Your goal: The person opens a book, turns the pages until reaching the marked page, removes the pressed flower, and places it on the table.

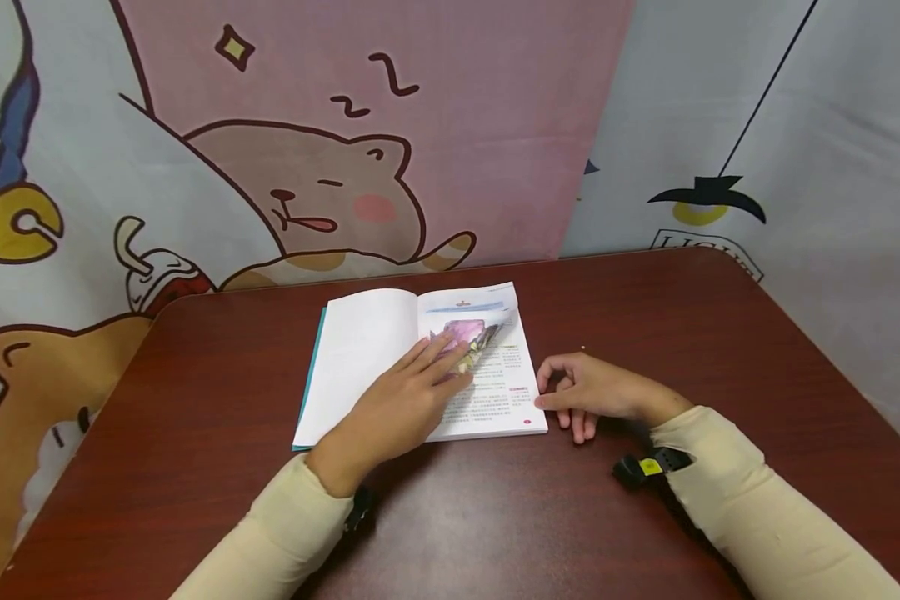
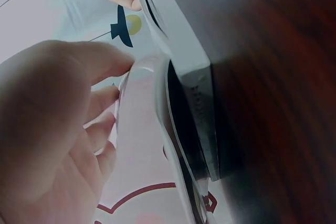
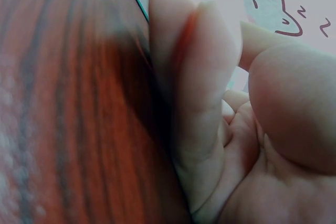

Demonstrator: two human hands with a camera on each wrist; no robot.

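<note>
An open book (image 1: 375,358) lies on the table, with a blank white page on the left and a printed page on the right. Across its middle reaches my left hand (image 1: 401,404), fingers extended over a curling leaf (image 1: 487,333) with a purple picture. In the left wrist view, thumb and fingertips touch the edge of that bowed leaf (image 2: 139,108). At the book's lower right edge, my right hand (image 1: 592,387) holds the page margin between thumb and bent index finger; its other fingers curl below, by the tabletop. The right wrist view shows these curled fingers (image 3: 205,103) close up.
The dark red-brown wooden table (image 1: 645,308) carries the book near its far side. Behind it hangs a cloth (image 1: 510,125) printed with cartoon animals. A teal cover (image 1: 311,375) shows along the book's left side. Black straps (image 1: 648,467) sit at the wrists.
</note>
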